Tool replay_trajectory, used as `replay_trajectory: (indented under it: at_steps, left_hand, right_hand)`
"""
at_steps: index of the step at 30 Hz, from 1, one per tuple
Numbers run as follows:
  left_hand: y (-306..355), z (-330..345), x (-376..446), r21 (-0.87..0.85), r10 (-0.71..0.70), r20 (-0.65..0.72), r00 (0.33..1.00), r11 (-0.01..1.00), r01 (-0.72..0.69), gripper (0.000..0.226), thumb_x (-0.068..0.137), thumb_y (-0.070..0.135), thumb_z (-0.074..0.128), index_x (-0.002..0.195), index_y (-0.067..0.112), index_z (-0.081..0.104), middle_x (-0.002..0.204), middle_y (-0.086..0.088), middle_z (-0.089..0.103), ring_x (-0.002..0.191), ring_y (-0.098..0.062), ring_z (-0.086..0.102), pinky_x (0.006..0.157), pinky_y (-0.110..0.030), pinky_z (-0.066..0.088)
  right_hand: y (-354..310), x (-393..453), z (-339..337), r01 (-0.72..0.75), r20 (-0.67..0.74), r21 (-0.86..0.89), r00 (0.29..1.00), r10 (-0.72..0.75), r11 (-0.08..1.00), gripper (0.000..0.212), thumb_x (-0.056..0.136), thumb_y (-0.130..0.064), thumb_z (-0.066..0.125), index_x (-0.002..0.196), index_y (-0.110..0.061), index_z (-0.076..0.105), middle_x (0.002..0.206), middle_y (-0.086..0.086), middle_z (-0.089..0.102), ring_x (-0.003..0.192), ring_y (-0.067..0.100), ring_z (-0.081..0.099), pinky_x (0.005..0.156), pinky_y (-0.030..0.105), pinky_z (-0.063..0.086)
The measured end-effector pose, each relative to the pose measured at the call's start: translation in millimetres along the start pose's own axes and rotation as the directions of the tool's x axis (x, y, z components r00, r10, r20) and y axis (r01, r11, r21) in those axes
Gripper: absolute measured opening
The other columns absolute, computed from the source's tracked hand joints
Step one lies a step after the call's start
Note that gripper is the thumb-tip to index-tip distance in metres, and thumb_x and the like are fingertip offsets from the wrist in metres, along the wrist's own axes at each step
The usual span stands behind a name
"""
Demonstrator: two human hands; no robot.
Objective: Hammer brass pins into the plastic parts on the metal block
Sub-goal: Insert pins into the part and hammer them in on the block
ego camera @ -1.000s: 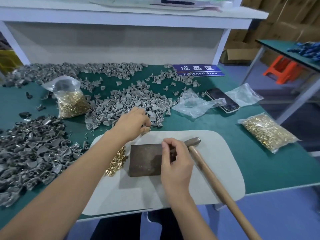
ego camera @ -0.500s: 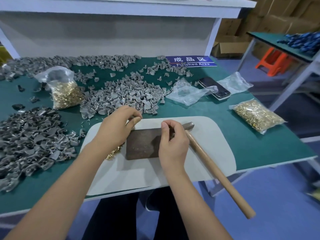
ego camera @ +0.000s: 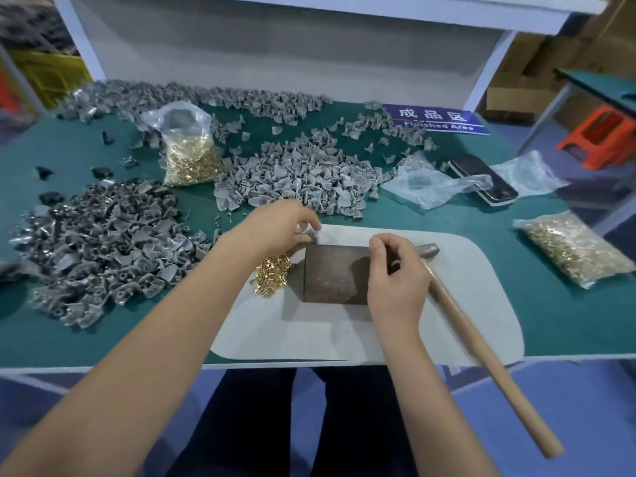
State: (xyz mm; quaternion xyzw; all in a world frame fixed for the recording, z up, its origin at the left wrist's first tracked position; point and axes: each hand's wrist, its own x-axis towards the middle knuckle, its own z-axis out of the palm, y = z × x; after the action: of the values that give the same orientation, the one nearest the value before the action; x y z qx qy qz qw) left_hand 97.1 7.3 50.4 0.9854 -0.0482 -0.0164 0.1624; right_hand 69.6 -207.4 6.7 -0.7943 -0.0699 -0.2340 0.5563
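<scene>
The left hand (ego camera: 275,225) pinched a small, light plastic part (ego camera: 311,234) at the metal block's (ego camera: 335,273) eleven o'clock corner, while the right hand (ego camera: 395,273) curled, its hold unclear.

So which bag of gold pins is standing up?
The bag at the back left, by the grey parts, stands upright. The other bag, on the right, lies flat.
</scene>
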Motion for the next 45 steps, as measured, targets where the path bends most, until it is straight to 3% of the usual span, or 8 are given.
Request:
replay_trajectory:
  at_steps: [11,16,20,30,34,38,41,45]
  left_hand:
    - [-6,-1,6,0.007,0.156,0.023,0.987,0.988,-0.157,0.016,0.094,0.027,0.070,0.106,0.037,0.074,0.102,0.017,0.061,0.100,-0.009,0.057,0.083,-0.036,0.052]
    - [13,-10,-9,-0.300,0.037,-0.212,0.977,0.949,-0.101,0.009,0.097,0.030,0.065,0.105,0.027,0.071,0.094,0.018,0.066,0.087,0.001,0.061,0.073,-0.017,0.048]
    - [39,-7,-39,-0.454,-0.018,-0.206,0.978,0.887,-0.079,0.003,0.093,0.031,0.069,0.095,0.029,0.071,0.087,0.015,0.070,0.081,0.001,0.064,0.066,-0.007,0.046]
    - [59,2,-48,-0.411,-0.044,-0.080,0.996,0.912,0.008,0.013,0.087,0.022,0.071,0.093,0.032,0.075,0.071,0.015,0.067,0.067,0.008,0.056,0.057,-0.004,0.038]
    - [55,-2,-49,-0.396,-0.057,-0.092,0.994,0.918,0.016,0.002,0.088,0.031,0.075,0.089,0.031,0.077,0.073,0.015,0.069,0.070,0.011,0.058,0.058,-0.003,0.039]
    - [53,3,-50,-0.364,-0.080,-0.138,0.987,0.931,0.025,0.012,0.092,0.041,0.068,0.092,0.031,0.074,0.070,0.012,0.068,0.075,0.005,0.059,0.057,-0.008,0.040]
    - [51,8,-55,-0.391,-0.077,-0.228,0.971,0.920,-0.019,0.014,0.097,0.041,0.061,0.104,0.031,0.069,0.075,0.008,0.064,0.076,-0.002,0.056,0.063,-0.015,0.042]
    - [42,19,-64,-0.416,0.016,-0.290,0.957,0.899,-0.141,0.022,0.094,0.026,0.068,0.116,0.026,0.069,0.104,0.011,0.061,0.107,-0.004,0.049,0.091,-0.009,0.032]
  right_hand:
    - [1,0,1,0.018,0.027,-0.009,0.999,-0.017,1.000,0.013,0.096,-0.025,0.062,0.095,-0.016,0.072,0.090,-0.004,0.071,0.087,0.022,0.066,0.082,0.046,0.054]
    - [-2,0,1,-0.001,0.022,0.017,1.000,0.001,1.000,0.010,0.097,-0.022,0.064,0.097,-0.017,0.072,0.092,-0.003,0.071,0.089,0.021,0.065,0.084,0.045,0.054]
    - [-5,-1,0,0.048,0.009,0.000,0.999,-0.048,0.999,0.007,0.097,-0.018,0.064,0.097,-0.015,0.071,0.093,-0.004,0.070,0.092,0.024,0.064,0.085,0.046,0.052]
    - [-5,-1,-2,0.137,-0.009,0.006,0.991,-0.137,0.991,0.019,0.087,-0.008,0.068,0.100,-0.023,0.070,0.096,-0.021,0.063,0.101,0.024,0.060,0.089,0.042,0.051]
    - [-4,-1,-3,0.085,0.038,0.049,0.995,-0.087,0.995,0.016,0.092,-0.020,0.073,0.099,-0.034,0.072,0.092,-0.027,0.067,0.100,0.018,0.063,0.089,0.029,0.050]
    - [-3,-1,-2,0.059,0.071,0.058,0.995,-0.063,0.997,0.003,0.094,-0.036,0.068,0.091,-0.036,0.068,0.088,-0.019,0.068,0.093,0.020,0.064,0.083,0.029,0.049]
    - [-3,-1,-1,0.050,0.052,0.028,0.997,-0.052,0.998,0.022,0.097,-0.045,0.059,0.083,-0.028,0.061,0.081,-0.014,0.061,0.086,0.024,0.059,0.077,0.032,0.045]
    - [-5,-2,-1,0.082,0.060,-0.005,0.995,-0.082,0.997,0.029,0.103,-0.042,0.049,0.076,-0.032,0.046,0.072,-0.016,0.048,0.077,0.021,0.048,0.072,0.030,0.035]
